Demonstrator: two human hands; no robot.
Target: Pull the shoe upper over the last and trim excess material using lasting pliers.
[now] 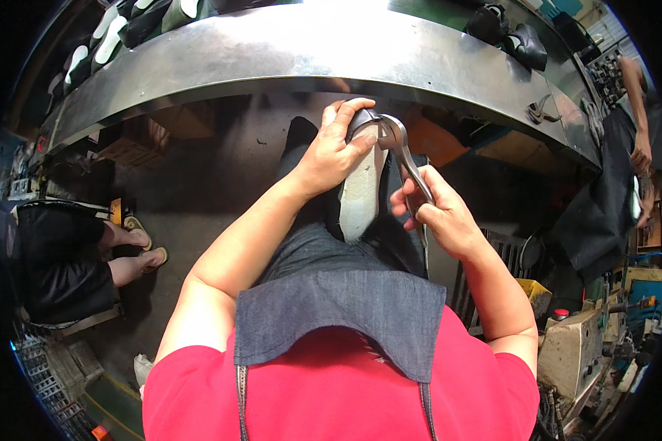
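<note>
Across my lap lies a dark shoe upper with its pale insole [359,192] facing up, toe end away from me. My left hand [329,156] is wrapped round the toe end, thumb on the insole and fingers over the far edge. In my right hand [441,213] are steel pincers [407,158], held by the handles. Their curved jaws rest against the shoe's toe edge beside my left fingertips. Whether the jaws bite on the material is too small to tell. A denim apron [338,309] covers my lap under the shoe.
A curved metal bench [287,51] runs in front of me. White-soled shoes [110,40] line its far left, black shoes [526,45] its far right. Another tool [543,110] lies at the bench's right end. People sit at left and right; a machine box [570,349] stands right.
</note>
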